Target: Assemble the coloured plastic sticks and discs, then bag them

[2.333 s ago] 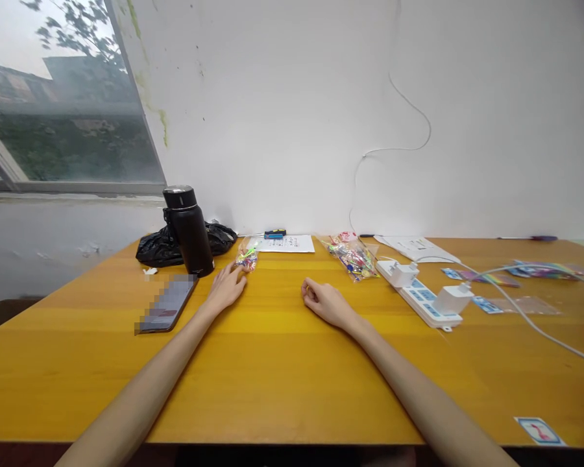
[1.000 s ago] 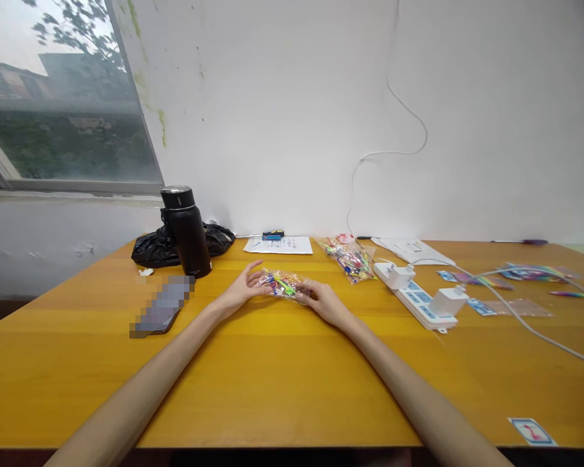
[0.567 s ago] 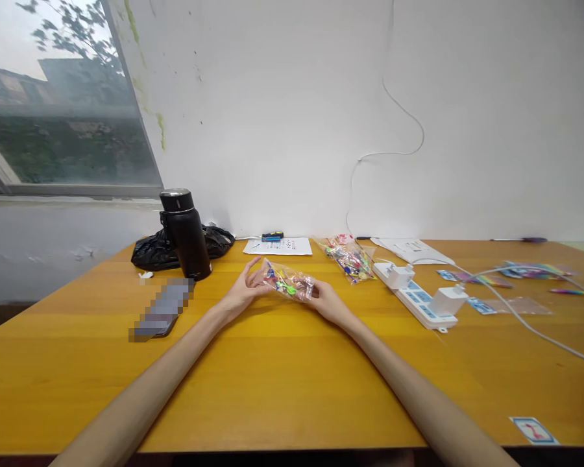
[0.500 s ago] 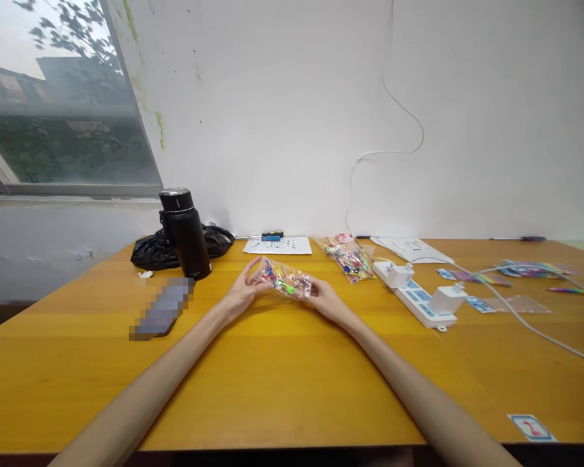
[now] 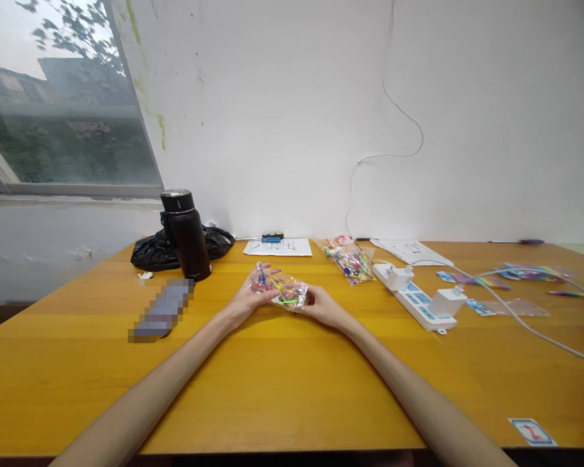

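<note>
Between my two hands is a clear plastic bag [image 5: 283, 290] with small colourful pieces inside; blue, yellow, red and bright green show through the film. My left hand [image 5: 250, 299] grips its left end, thumb across the front and fingers behind. At the right end, my right hand [image 5: 322, 305] pinches the bag's edge, its fingertips partly hidden. The bag is held just above the wooden table [image 5: 282, 383]. Exactly what the small pieces are, I cannot make out.
A second bag of colourful pieces [image 5: 349, 261] lies behind, beside a white power strip [image 5: 421, 308] with plugged chargers and cables. To the left stand a black bottle [image 5: 187, 240], a black plastic bag [image 5: 148, 251] and a blurred phone [image 5: 163, 311]. Papers [image 5: 278, 247] and a screwdriver [image 5: 272, 237] lie by the wall.
The bag has come slightly lower and tilted back flatter. My left hand has turned, its fingers now spread behind the bag. My right hand keeps its end.
</note>
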Tool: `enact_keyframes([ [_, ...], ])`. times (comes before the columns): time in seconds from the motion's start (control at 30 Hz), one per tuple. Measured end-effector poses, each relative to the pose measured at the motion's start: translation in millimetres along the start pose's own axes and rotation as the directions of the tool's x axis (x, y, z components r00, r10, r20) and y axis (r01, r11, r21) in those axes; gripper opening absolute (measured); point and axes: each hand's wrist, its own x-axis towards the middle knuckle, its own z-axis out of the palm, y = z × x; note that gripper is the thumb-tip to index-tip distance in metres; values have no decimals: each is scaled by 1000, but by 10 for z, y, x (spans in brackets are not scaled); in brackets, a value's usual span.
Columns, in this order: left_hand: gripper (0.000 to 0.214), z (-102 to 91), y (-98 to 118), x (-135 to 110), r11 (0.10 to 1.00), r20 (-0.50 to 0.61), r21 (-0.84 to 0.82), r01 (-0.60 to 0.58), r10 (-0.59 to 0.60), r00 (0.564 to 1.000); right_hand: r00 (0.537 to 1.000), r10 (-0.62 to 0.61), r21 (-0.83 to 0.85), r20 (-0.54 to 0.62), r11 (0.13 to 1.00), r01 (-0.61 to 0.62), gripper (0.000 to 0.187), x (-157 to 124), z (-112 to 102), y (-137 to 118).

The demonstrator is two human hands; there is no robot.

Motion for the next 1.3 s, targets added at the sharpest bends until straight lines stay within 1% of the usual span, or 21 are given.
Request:
enact_keyframes([
  [0.13,72,4,36,9,1000,-37,-29,1,-2,999,999,23,-90,-32,996,-26,46,-4,-21,2],
  [0.27,67,-29,70,36,999,-70,-15,-40,39,997,998,13,-105,-54,994,-19,40,-5,-62,-35],
  [0.33,66,-44,87,47,999,-93,-6,-46,45,995,995,14,-128,-98,991,-27,36,0,-94,-14],
  [0.43,65,-62,103,58,999,-115,4,-43,43,992,980,-2,-233,-201,971,-46,30,6,-155,69],
  [0.5,64,-73,108,64,999,-120,17,-45,47,992,970,-21,-302,-241,952,-55,28,6,-191,126],
  [0.63,64,-94,118,70,998,-127,31,-54,57,990,969,-41,-360,-242,932,-50,25,-2,-220,172],
  [0.77,65,-98,144,69,996,-126,-11,-87,85,988,974,-61,-393,-218,919,-30,25,-5,-209,170],
  [0.93,58,-115,215,73,991,-155,-46,-122,114,981,975,-85,-443,-203,896,-14,24,-9,-203,172],
  [1.03,50,-144,261,75,992,-173,-60,-113,101,980,974,-104,-458,-199,889,2,23,-14,-197,155],
  [1.13,50,-152,271,71,992,-149,-96,-82,67,987,964,-149,-458,-219,888,34,24,-23,-169,80],
  [1.2,54,-132,253,66,991,-108,-124,-53,40,993,959,-163,-391,-232,918,61,28,-32,-132,-4],
  [1.3,60,-70,216,50,986,-39,-167,-26,20,999,965,-121,-215,-231,974,70,35,-44,-69,-132],
])
